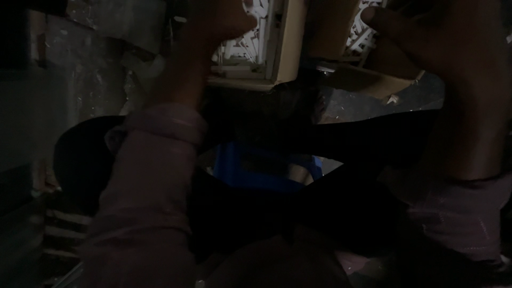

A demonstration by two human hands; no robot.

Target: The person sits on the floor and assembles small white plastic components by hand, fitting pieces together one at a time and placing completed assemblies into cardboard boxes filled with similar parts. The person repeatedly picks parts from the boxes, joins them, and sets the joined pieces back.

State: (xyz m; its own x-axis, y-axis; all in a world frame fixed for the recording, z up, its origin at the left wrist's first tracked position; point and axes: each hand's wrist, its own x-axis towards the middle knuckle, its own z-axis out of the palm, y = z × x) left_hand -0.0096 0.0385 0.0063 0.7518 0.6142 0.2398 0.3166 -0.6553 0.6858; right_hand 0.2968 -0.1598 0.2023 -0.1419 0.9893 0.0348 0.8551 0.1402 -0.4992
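Observation:
The picture is very dark. My left hand (pixel 216 26), in a pale pink sleeve (pixel 154 176), reaches up to the edge of a cardboard box (pixel 285 48) filled with several white sticks (pixel 240 50). Its fingers are cut off by the top of the frame. My right hand (pixel 432 58) is close to the camera at the upper right, thumb pointing left toward a second cardboard box (pixel 373 80) with more white pieces (pixel 362 34). Whether either hand holds anything is hidden in the dark.
A blue plastic stool (pixel 261 168) stands below the boxes at the centre. A dark rounded shape (pixel 85 160) lies at the left, beside a grey speckled surface (pixel 90 69). Black cloth (pixel 330 213) covers the lower middle.

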